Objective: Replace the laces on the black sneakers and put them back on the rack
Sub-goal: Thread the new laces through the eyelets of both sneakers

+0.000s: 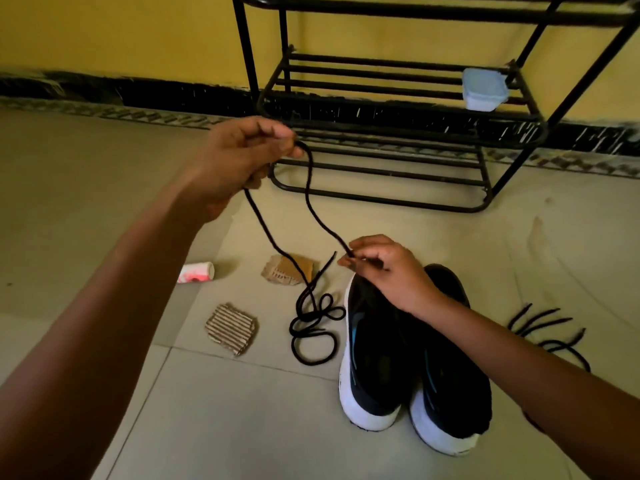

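Lace (269,233), black and round like a thin rope, runs between my two hands. The fingers of my left hand (242,161) are curled up high and pinch a loop of it. My right hand (384,271) is lower, just over the sneakers (415,368), and its thumb and fingers pinch the lace near the tip. The rest hangs down and lies in curls on the smooth tile floor (242,410), just beside the sneakers. They are black with thick white soles, standing side by side near the rack (381,183) of thin black metal bars. Two bumpy cardboard bits (231,329) lie near.
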### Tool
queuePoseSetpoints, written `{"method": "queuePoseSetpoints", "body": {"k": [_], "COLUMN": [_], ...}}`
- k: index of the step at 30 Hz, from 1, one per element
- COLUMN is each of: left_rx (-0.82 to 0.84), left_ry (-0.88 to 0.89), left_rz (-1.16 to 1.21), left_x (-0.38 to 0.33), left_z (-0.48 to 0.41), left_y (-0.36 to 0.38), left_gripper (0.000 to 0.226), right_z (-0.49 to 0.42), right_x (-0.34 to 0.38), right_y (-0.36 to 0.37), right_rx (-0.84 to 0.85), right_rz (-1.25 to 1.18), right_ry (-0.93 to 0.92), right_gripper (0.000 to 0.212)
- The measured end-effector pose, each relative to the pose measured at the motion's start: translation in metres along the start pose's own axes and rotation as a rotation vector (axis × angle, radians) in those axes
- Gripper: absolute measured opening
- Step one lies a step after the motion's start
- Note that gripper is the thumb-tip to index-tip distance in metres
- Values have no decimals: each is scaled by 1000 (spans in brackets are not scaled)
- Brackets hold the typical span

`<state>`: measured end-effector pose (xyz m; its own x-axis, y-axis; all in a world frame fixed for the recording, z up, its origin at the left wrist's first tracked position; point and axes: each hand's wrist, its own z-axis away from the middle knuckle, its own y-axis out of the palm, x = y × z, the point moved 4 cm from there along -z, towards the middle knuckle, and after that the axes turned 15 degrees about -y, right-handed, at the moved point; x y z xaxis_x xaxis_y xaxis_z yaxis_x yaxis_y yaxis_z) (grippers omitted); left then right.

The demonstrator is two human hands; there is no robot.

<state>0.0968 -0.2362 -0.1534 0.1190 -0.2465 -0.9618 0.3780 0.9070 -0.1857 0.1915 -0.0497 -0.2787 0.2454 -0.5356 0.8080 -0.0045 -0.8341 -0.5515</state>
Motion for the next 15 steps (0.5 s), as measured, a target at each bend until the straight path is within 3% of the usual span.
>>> {"method": "queuePoseSetpoints", "body": {"k": [3,5,12,15], "left_rx": [172,211,-186,-131], "left_ry": [38,71,231,237], "left_rz": [-52,-79,-88,31], "left_x": [-25,-40,-71,-72], "left_z": [17,28,40,42], "left_y": [30,42,5,2], "left_gripper": [9,15,11,12], "right_z": [-8,-9,-1,0], "right_x": [16,26,20,31], "right_y": [16,27,25,22], "right_rx": [207,266,136,219], "right_rz": [-99,-136,-430,-476], "right_ry": [-89,-142,-50,-53], "right_gripper": [34,25,15,16]}}
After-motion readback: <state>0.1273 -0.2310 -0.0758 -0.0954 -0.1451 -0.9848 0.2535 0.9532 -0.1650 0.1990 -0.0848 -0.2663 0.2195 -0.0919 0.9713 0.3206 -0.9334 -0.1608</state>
